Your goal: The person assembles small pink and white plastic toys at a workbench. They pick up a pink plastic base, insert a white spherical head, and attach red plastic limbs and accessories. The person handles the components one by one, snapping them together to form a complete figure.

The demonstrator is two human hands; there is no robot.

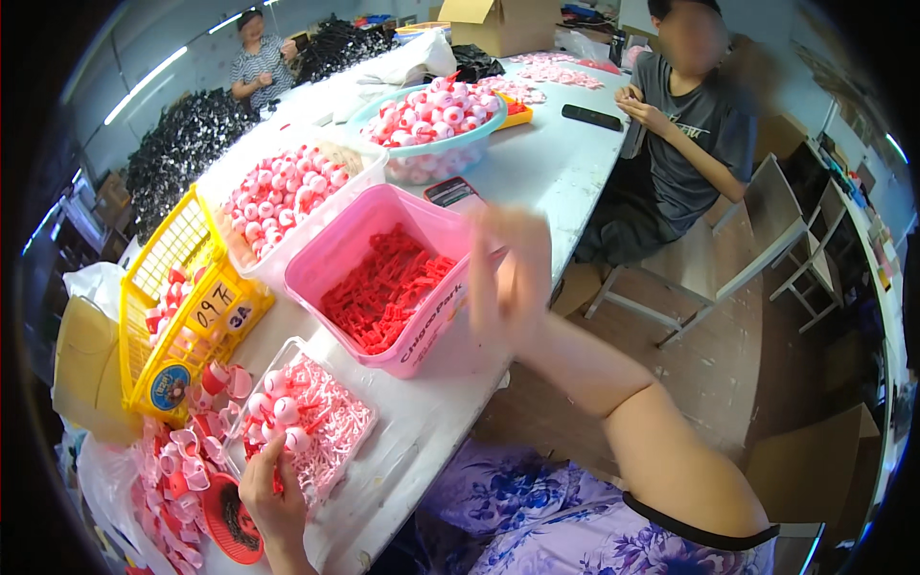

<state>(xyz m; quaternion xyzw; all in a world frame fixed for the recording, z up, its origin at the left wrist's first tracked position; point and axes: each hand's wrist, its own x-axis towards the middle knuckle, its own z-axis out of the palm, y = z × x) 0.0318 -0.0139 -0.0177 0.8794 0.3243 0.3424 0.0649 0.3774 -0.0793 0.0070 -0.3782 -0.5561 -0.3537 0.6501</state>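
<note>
My left hand (265, 494) is at the near side of a clear tray (368, 422), its fingers curled closed. Red shows by its fingertips, but what they hold cannot be made out. Pink-and-white balls (286, 411) with red parts lie in the tray, beside a heap of small pale pink pieces (331, 414). My right hand (513, 273) is raised by the right side of a pink tub (426, 331); motion smears its fingers. Small red plastic pieces (383, 292) lie in the tub.
A yellow basket (177, 316), a white bin (369, 182) and a blue basin (431, 158) hold pink-and-white pieces. A red basket (230, 522) stands near loose pink shells (182, 460). A dark phone (591, 117) lies farther back. Co-workers are at the right and far left.
</note>
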